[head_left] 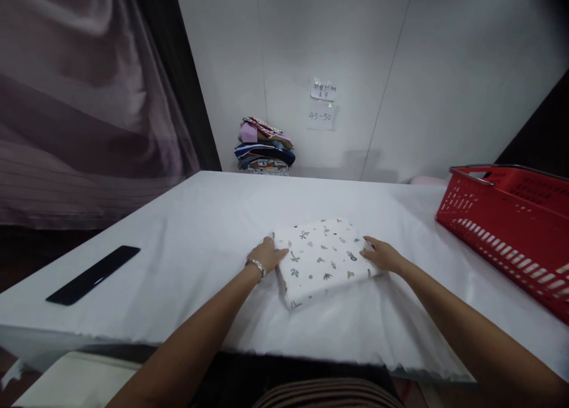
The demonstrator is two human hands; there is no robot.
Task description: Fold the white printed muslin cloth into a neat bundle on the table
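Note:
A folded white cloth (326, 254) with a small leaf-like print lies on the white-covered table, slightly turned. My left hand (267, 255), with a bracelet at the wrist, grips its left edge, the thumb on top and the other fingers partly hidden behind the edge. At the opposite side my right hand (381, 255) pinches the right edge, thumb on the upper face. The cloth forms a flat, thick rectangle between both hands.
A red plastic basket (511, 218) stands on the table's right side. To the left lies a dark flat strip (94, 274). Folded clothes (265, 147) are stacked by the back wall, near a paper sign (320, 116). A pinkish curtain (80, 99) hangs at left.

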